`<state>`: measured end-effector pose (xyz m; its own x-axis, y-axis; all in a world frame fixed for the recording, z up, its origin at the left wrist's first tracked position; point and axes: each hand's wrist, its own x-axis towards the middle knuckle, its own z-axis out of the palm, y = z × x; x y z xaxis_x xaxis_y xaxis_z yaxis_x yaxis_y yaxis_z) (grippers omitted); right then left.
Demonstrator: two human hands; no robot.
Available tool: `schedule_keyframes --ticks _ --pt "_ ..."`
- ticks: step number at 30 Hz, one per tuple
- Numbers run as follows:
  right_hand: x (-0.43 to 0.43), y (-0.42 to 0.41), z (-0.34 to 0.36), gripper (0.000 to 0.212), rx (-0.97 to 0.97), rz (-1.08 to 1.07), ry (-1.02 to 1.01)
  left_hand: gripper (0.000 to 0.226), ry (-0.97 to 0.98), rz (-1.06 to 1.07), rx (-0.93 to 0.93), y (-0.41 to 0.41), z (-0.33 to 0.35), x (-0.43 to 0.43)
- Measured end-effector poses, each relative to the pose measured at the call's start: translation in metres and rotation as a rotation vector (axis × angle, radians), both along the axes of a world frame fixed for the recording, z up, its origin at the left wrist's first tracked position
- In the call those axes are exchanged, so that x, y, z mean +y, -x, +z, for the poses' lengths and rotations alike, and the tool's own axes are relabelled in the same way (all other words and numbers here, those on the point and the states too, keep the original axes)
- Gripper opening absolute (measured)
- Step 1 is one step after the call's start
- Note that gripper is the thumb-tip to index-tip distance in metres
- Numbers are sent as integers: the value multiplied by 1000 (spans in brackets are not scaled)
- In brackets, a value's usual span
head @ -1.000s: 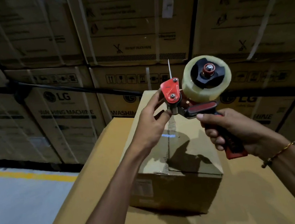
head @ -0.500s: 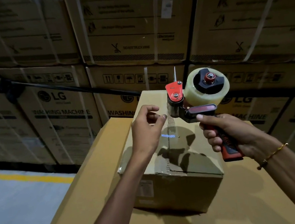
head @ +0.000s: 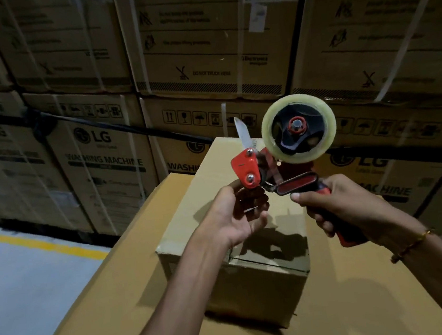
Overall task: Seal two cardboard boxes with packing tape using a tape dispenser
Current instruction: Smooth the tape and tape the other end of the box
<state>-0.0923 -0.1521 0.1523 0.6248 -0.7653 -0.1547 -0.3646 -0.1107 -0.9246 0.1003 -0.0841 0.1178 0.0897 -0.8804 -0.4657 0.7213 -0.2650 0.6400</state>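
A red tape dispenser (head: pixel 244 167) with a clear tape roll (head: pixel 271 134) is held up over a small cardboard box (head: pixel 236 284). My right hand (head: pixel 340 208) grips its handle. My left hand (head: pixel 233 215) is palm up just under the dispenser's head, thumb against the red side plate and fingers curled below the roller, pinching the tape end there. The small box's top flaps are closed, with a seam visible at its near edge. It sits on a large cardboard box (head: pixel 115 311). A third box (head: pixel 220 150) stands behind it.
Stacked, strapped washing machine cartons (head: pixel 103 158) form a wall across the back and right. Grey floor with a yellow line (head: pixel 38 243) lies to the left of the large box.
The dispenser has tilted so the roll's face turns toward me. My left hand came back from beside the head, turned palm up and closed under the roller.
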Motion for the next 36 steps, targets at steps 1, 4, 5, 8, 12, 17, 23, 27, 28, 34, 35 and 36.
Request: schedule_keyframes --ticks 1,4,5,8,12,17,23,27,28,34,35,36 --pt "-2 2 0 41 12 4 23 25 -7 25 24 4 0 -1" --pt "-5 9 1 46 14 13 58 19 -5 68 82 15 -1 -2" --pt "-6 11 2 46 7 17 59 18 -2 74 98 17 -2 -2" --pt "-9 17 4 51 -6 26 64 10 -3 102 120 23 0 -2" --pt "-13 25 3 53 -15 42 102 12 2 117 125 29 1 -2" --pt "-14 31 3 52 -43 51 107 17 35 25 124 42 3 2" --pt "-15 39 0 48 -41 52 82 16 49 149 143 48 2 1" --pt "-15 43 -1 48 -22 72 98 23 54 209 -5 45 -5 -1" --pt "-17 45 0 47 -18 81 117 28 66 228 -78 41 -6 0" --pt "-22 55 6 42 -5 126 190 25 126 250 -656 24 -11 12" --pt "-21 54 3 41 -15 139 204 26 135 273 -722 24 -10 14" --pt "-20 54 0 40 -34 154 217 27 142 284 -771 23 -9 17"
